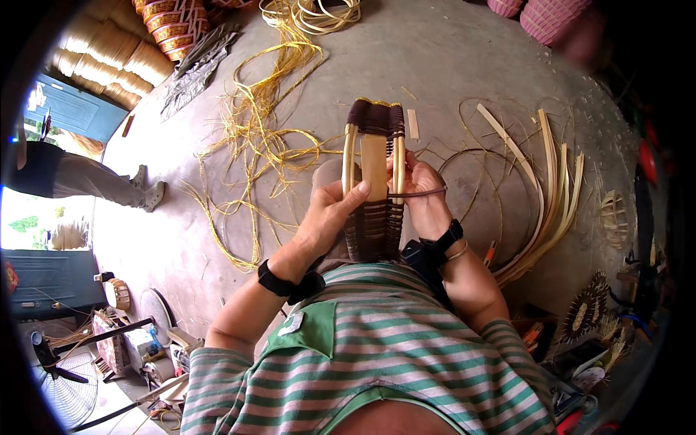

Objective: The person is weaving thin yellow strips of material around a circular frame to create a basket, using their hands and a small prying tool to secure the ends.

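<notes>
Upright before my lap stands a narrow hoop-shaped piece of basketwork [374, 235], its lower part and top wrapped in dark brown strand. Pale cane rods [349, 163] run along both sides, and a flat pale wooden strip [374, 165] lies between them. My left hand [324, 220] grips the near left side, thumb pressed by the strip's edge; its other fingers are hidden behind the work. My right hand [426, 197] is closed at the right side, where a dark brown strand [420, 193] crosses from the wrapping to its fingers. Its fingertips are partly hidden by the rods.
Tangled yellow cord [264, 138] lies on the floor to the left and far ahead. Pale split strips [554, 188] are on the right. A person in grey trousers [94, 177] stands at far left. A fan [69, 388] is lower left; pink baskets [547, 18] stand far right.
</notes>
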Demonstrator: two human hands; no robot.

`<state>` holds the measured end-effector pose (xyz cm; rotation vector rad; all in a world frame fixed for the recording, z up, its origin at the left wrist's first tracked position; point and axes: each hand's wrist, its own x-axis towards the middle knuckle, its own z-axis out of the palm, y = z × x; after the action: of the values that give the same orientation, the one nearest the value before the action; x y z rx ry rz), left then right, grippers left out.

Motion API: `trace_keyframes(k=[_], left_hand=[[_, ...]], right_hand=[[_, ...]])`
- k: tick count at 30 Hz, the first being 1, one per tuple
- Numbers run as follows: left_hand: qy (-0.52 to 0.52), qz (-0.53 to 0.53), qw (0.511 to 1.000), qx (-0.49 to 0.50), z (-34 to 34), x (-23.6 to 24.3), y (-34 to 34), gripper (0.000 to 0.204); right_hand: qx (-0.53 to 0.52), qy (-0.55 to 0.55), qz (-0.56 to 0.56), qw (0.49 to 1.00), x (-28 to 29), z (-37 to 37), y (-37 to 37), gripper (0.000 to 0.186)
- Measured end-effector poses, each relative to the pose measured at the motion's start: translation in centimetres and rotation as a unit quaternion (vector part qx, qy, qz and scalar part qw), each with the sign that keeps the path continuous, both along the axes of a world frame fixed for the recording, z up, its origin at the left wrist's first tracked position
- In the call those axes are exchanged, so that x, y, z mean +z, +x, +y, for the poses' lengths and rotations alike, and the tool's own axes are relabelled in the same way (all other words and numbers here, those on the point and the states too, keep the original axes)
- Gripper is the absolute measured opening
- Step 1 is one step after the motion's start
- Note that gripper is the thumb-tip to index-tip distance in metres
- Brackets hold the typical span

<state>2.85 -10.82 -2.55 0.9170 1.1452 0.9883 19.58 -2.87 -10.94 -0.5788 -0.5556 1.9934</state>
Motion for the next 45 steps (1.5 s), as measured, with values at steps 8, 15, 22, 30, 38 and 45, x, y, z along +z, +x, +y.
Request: trace_keyframes(k=[8,15,22,30,38,45], left_hand=[[0.458,0.512,0.711,0.151,0.6,2.9,2.1,0.017],[0.406,0.617,0.671,0.072,0.4,2.0,3.5,0.01],[0.313,0.606,0.725,0.096,-0.3,1.1,4.6,0.013],[0.218,0.653,0.723,0.052,-0.9,1.2,4.1,0.017],[0.315,0.47,0.816,0.12,-1.0,1.9,4.3,0.007],[0.179,0.343,0.915,0.116,-0.5,2.4,3.5,0.02]], right_hand=[[-0.015,0.196,-0.148,0.969,4.5,-3.3,0.5,0.02],[0.016,0.215,-0.098,0.972,4.4,-3.3,-0.3,0.025],[0.038,0.22,-0.111,0.968,3.8,-3.9,0.2,0.031],[0.01,0.254,-0.088,0.963,3.0,-5.1,0.7,0.033],[-0.144,0.031,-0.075,0.986,2.9,-3.3,4.4,0.02],[-0.057,0.292,-0.348,0.889,8.2,-0.9,8.2,0.028]])
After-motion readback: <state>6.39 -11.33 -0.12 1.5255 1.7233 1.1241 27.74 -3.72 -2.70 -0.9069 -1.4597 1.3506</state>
